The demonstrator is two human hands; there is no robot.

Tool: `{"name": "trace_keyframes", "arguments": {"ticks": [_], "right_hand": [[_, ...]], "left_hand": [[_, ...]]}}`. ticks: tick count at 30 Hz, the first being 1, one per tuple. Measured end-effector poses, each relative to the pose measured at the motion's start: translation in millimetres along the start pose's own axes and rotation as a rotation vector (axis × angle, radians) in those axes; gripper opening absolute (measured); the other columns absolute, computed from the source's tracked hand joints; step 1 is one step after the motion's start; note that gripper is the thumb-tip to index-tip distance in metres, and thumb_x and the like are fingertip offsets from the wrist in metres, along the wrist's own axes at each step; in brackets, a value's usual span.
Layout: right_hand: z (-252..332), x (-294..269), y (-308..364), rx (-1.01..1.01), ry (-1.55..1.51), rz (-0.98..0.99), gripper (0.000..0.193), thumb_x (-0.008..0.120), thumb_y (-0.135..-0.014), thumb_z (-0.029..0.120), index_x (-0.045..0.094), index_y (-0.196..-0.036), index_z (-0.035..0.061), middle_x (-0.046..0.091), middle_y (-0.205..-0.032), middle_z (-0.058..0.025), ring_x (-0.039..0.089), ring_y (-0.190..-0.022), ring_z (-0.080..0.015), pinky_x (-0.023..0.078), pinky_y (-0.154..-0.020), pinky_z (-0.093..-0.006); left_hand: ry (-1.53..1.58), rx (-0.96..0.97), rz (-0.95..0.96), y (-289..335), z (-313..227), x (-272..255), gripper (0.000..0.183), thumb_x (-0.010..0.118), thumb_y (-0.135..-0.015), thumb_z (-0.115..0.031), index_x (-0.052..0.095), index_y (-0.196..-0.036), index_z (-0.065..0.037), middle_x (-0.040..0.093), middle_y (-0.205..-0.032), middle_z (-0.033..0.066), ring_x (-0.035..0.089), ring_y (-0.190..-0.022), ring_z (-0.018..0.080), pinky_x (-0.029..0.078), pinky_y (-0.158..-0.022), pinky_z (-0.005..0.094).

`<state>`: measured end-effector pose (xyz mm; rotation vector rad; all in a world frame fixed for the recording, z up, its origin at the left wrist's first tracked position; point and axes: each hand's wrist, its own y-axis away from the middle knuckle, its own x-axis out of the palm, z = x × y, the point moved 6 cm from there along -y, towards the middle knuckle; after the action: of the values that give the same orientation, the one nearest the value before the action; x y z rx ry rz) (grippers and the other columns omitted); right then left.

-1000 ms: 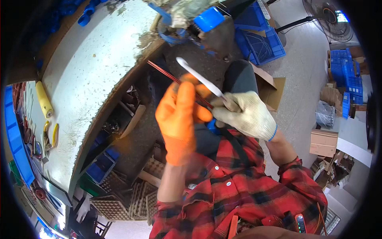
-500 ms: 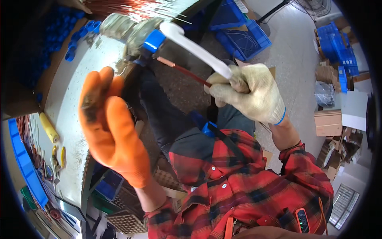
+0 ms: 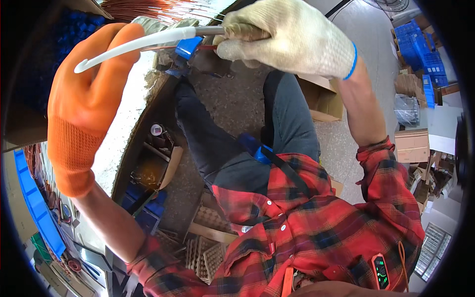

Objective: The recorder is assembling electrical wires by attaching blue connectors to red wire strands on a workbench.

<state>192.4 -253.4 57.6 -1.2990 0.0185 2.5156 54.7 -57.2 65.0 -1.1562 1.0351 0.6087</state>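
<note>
My right hand (image 3: 292,42), in a cream knit glove with a blue hem, grips a white rod with a hooked tip (image 3: 133,47) by its metal shaft. A thin reddish copper rod (image 3: 207,48) comes from the same hand and runs left, partly behind the white rod. My left hand (image 3: 91,84), in an orange glove, is closed at the copper rod's left end, its fingertips partly covered by the white rod. Behind both rods sits a blue block (image 3: 189,47) on a fixture at the bench corner, by a bundle wrapped in pale cloth (image 3: 146,24).
Many copper rods (image 3: 143,9) lie on the white bench (image 3: 123,119), with a box of blue caps (image 3: 74,34) at the far left. Below stand an open carton (image 3: 163,168) and egg trays (image 3: 205,257). Boxes and blue bins (image 3: 415,47) line the right side.
Both hands have moved up and left over the bench corner. The white rod has swung so its hook points left. My left hand has closed by the copper rod's end.
</note>
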Motion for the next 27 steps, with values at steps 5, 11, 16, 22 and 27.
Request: {"name": "trace_keyframes", "arguments": {"ticks": [5, 11, 16, 22, 27], "right_hand": [[1, 3, -11, -0.085, 0.053, -0.059, 0.023, 0.078, -0.098, 0.025, 0.076, -0.098, 0.003, 0.074, -0.082, -0.0142, 0.072, -0.076, -0.0304, 0.057, -0.074, -0.0397], [-10, -6, 7, -0.126, 0.187, -0.112, 0.024, 0.08, -0.099, 0.025, 0.077, -0.096, 0.002, 0.071, -0.08, -0.0162, 0.069, -0.069, -0.0303, 0.056, -0.068, -0.0405], [1, 6, -3, -0.272, 0.07, -0.138, 0.022, 0.08, -0.099, 0.024, 0.078, -0.094, 0.0026, 0.071, -0.078, -0.0156, 0.069, -0.066, -0.0276, 0.055, -0.065, -0.0389], [-8, 4, -6, -0.19, 0.018, -0.11, 0.02, 0.078, -0.099, 0.021, 0.078, -0.091, 0.0028, 0.071, -0.076, -0.0166, 0.07, -0.066, -0.0295, 0.056, -0.065, -0.0398], [0, 37, 21, -0.097, 0.184, -0.444, 0.025, 0.079, -0.102, 0.03, 0.082, -0.107, 0.0057, 0.073, -0.08, -0.0171, 0.073, -0.07, -0.0367, 0.058, -0.067, -0.0438]], "left_hand": [[-0.117, 0.263, 0.016, -6, -16, 0, 0.024, 0.076, -0.099, -0.002, 0.075, -0.122, 0.005, 0.077, -0.121, 0.0199, 0.076, -0.103, 0.0365, 0.063, -0.09, 0.0407], [0.337, -0.299, 0.048, -11, -28, 31, 0.023, 0.071, -0.11, -0.017, 0.08, -0.119, 0.003, 0.08, -0.106, 0.0181, 0.079, -0.093, 0.0315, 0.062, -0.087, 0.039], [0.804, -0.231, 0.222, 13, 3, 21, 0.029, 0.061, -0.11, 0.0, 0.071, -0.136, 0.007, 0.077, -0.121, 0.0216, 0.08, -0.099, 0.0303, 0.066, -0.091, 0.0392], [0.117, 0.014, 0.032, -9, -30, 7, 0.022, 0.073, -0.109, -0.017, 0.078, -0.118, 0.002, 0.079, -0.101, 0.0169, 0.078, -0.093, 0.0303, 0.061, -0.085, 0.0372], [0.031, -0.453, -0.151, -3, -59, 33, 0.028, 0.073, -0.107, -0.022, 0.064, -0.085, -0.008, 0.063, -0.074, 0.0168, 0.063, -0.072, 0.0426, 0.05, -0.067, 0.054]]}}
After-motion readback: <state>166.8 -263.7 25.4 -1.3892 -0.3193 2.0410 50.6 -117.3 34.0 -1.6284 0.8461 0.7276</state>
